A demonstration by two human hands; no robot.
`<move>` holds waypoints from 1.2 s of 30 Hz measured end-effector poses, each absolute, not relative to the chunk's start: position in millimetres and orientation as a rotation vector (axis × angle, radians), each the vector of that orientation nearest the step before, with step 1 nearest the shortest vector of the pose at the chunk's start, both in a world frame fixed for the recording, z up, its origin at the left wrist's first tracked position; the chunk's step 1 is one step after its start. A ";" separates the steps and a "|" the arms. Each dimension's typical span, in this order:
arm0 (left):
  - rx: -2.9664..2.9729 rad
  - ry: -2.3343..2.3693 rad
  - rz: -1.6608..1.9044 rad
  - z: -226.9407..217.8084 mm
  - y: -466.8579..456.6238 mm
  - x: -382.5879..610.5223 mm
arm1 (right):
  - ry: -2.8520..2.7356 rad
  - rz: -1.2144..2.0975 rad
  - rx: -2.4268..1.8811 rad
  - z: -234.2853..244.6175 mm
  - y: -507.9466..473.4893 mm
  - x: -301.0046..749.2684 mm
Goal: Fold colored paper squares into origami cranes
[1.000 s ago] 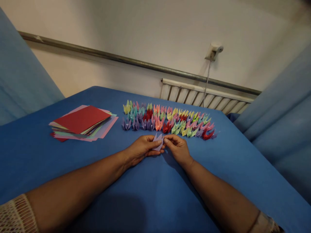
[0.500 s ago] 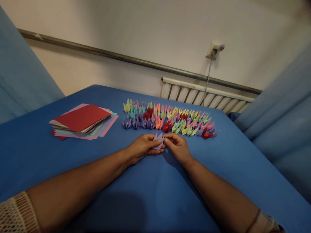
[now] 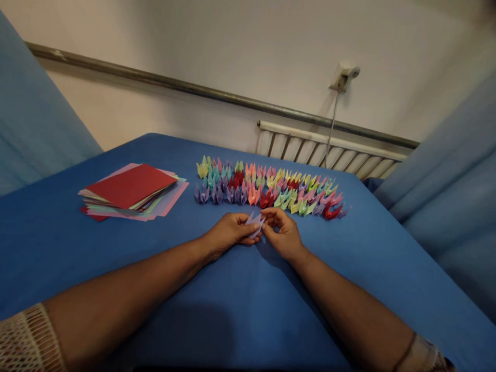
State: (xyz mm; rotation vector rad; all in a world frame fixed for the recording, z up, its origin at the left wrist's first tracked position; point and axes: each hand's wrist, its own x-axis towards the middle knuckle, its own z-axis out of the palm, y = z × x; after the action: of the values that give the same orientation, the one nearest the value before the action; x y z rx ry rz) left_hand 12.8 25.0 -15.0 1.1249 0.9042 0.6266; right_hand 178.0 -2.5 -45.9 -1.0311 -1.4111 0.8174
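Note:
A small lavender origami crane (image 3: 253, 226) is between my hands, its pointed tips sticking up. My left hand (image 3: 231, 231) is closed on its body, thumb in front and fingers behind and below. The thumb and index finger of my right hand (image 3: 282, 232) pinch at its right-hand point; the exact contact is partly hidden by the fingers. Just beyond my hands stand folded paper cranes (image 3: 253, 192) in many colours, set in several close rows.
At the left lies an uneven stack of coloured paper (image 3: 129, 187) with a red sheet on top. Everything rests on a blue cloth-covered table (image 3: 186, 310). Behind are a metal rail (image 3: 186, 87), a radiator (image 3: 310, 147) and a socket with a cord (image 3: 343, 77). Blue curtains (image 3: 457, 170) hang at both sides.
The right-hand point of the lavender crane now leans further out to the right, with my right fingers at it. My left hand keeps its hold.

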 end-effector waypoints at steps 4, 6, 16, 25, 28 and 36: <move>1.138 0.901 0.665 -14.0 22.1 14.3 | -1.576 0.521 -1.087 -43.8 -7.4 179.6; 1.143 0.898 0.671 -12.8 20.7 14.7 | -1.644 0.393 -1.079 -41.6 -9.6 180.7; 1.198 0.897 0.689 -13.1 20.9 15.3 | -1.824 0.124 -1.067 -31.1 -12.3 184.0; 1.231 0.892 0.707 -12.9 20.3 16.0 | -1.847 0.044 -1.105 -30.2 -13.8 184.3; 1.197 0.911 0.722 -12.7 19.2 16.3 | -1.864 0.002 -1.122 -29.6 -14.3 183.9; 1.097 0.902 0.779 -12.2 17.9 15.9 | -1.883 -0.063 -1.109 -28.7 -14.0 182.7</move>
State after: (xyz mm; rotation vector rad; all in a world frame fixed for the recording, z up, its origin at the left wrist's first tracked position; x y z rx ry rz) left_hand 15.9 17.9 -12.2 1.0965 0.9024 0.7791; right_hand 182.7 -14.0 -28.7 -1.1091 -1.8834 -0.0627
